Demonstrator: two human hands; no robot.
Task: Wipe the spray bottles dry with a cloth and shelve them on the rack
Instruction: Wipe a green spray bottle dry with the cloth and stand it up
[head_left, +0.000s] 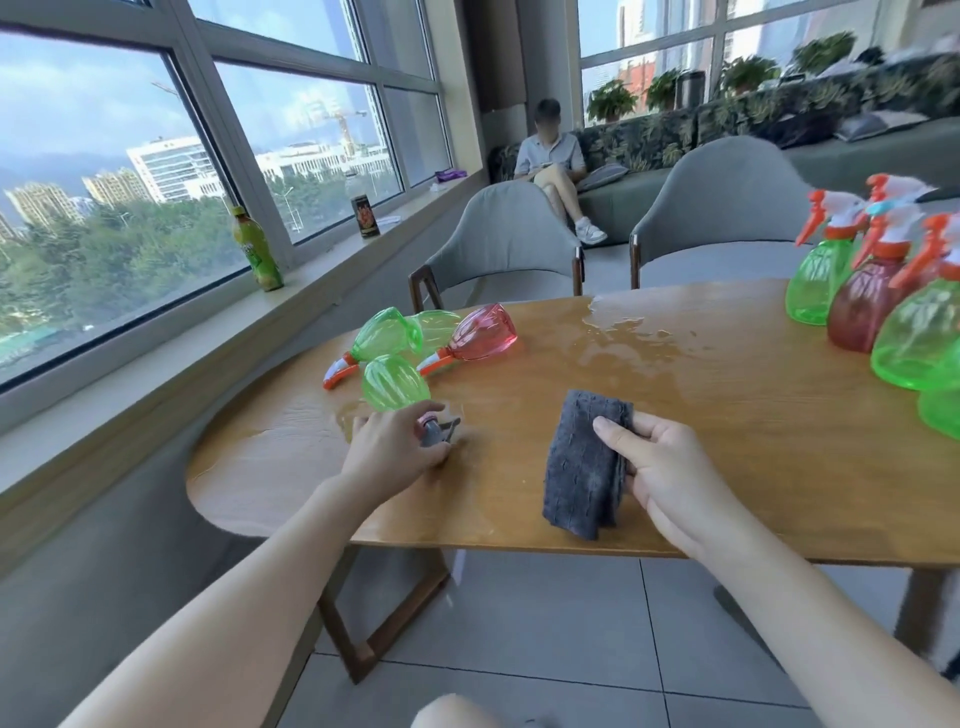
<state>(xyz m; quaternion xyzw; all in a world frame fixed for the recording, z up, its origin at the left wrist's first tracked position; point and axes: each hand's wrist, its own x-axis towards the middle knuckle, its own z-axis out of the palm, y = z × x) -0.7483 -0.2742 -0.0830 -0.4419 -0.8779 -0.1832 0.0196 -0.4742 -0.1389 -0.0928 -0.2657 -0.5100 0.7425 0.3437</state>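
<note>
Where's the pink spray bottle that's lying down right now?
The pink spray bottle lies left of centre on the table, beside the green bottles.

Head view, single wide-angle camera, worn on the person's head. Faces forward and down across the wooden table (675, 415) from its near edge, close enough that both forearms enter from the bottom of the frame. Far edge of the table sits mid-frame; two grey chairs (504, 244) stand beyond it. Windows (130, 156) fill the upper left. Straight lines bow toward the frame's margins.
</note>
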